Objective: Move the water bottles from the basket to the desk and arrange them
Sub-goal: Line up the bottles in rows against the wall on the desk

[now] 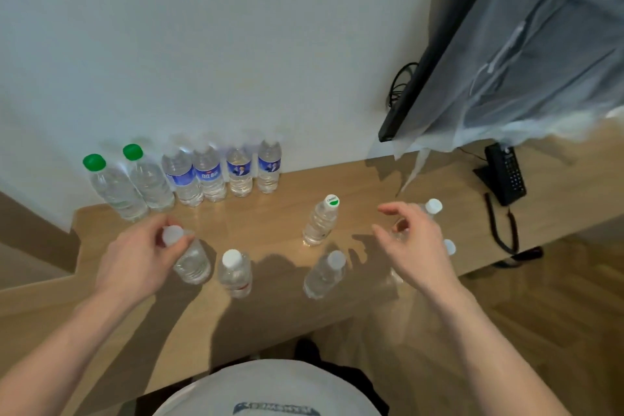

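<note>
Several water bottles stand in a row against the wall on the wooden desk: two green-capped bottles at the left, then blue-labelled bottles. Nearer me stand loose white-capped bottles: one left of centre, one at centre, one with a green-marked cap behind it. My left hand grips the neck of a small clear bottle standing on the desk. My right hand hovers with fingers apart over bottles at the right, partly hiding them. No basket is visible.
A black telephone with a coiled cord sits at the desk's right end. A dark screen draped in thin plastic leans against the wall above it. The desk's front edge runs diagonally; wooden floor lies to the right.
</note>
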